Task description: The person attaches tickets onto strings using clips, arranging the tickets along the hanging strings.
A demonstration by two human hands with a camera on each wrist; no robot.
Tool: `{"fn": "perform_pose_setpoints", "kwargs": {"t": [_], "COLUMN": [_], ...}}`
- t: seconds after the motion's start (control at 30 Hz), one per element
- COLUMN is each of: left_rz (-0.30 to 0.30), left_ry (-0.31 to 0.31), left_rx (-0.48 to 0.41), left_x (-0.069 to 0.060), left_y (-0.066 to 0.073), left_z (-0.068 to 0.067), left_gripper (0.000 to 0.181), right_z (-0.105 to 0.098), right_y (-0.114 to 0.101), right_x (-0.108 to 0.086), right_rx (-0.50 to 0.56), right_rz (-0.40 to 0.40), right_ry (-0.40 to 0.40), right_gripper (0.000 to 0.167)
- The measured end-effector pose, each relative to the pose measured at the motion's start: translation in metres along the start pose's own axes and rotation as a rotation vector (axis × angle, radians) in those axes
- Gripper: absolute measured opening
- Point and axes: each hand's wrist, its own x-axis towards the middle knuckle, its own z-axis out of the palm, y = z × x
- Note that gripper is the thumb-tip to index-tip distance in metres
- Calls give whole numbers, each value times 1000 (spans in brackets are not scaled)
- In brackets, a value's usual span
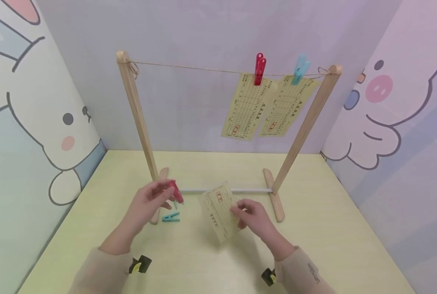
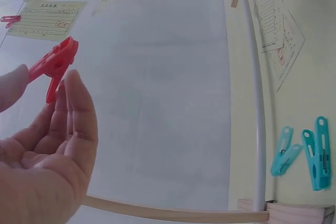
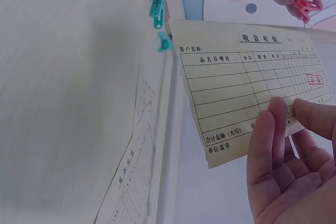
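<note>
My left hand [image 1: 147, 204] pinches a red clothespin [image 1: 176, 192] between thumb and fingers, left of centre; in the left wrist view the clothespin [image 2: 59, 60] sits at the fingertips. A pale yellow printed slip [image 1: 218, 210] is held at its edge by my right hand [image 1: 254, 218]. The right wrist view shows that slip [image 3: 236, 87] tilted, its printed face visible, with thumb and fingers of the right hand [image 3: 294, 166] on its lower right part. Below the left hand lies a teal clothespin [image 1: 171, 217]; the left wrist view shows two teal clothespins [image 2: 317, 153].
A string [image 1: 189, 67] runs between two wooden posts [image 1: 139, 118]. Near its right end hang two slips [image 1: 247, 108], under a red clip [image 1: 259, 70] and a light blue clip [image 1: 300, 70]. A pale bar [image 1: 253, 190] joins the feet. More slips [image 3: 131, 177] lie on the table.
</note>
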Motion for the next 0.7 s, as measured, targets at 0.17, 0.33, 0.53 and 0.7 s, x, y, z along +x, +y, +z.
{"fn": "perform_pose_setpoints", "kwargs": {"t": [0.17,0.33,0.53,0.7], "left_rz": [0,15,47,109], "left_ry": [6,8,19,22], "left_rx": [7,36,88,133], "left_x": [5,11,18,24], "left_y": [17,30,50,65], "left_z": [-3,-5,-7,-6], "left_gripper": [40,40,41,39], "right_z": [1,1,-2,-3], "right_y": [-7,-13,-24,-33], "right_x": [2,6,9,12], "right_rx": [5,16,43,70], "right_rz": [1,1,-7,-4], "right_ry": [8,6,12,33], "right_gripper": [22,25,27,22]}}
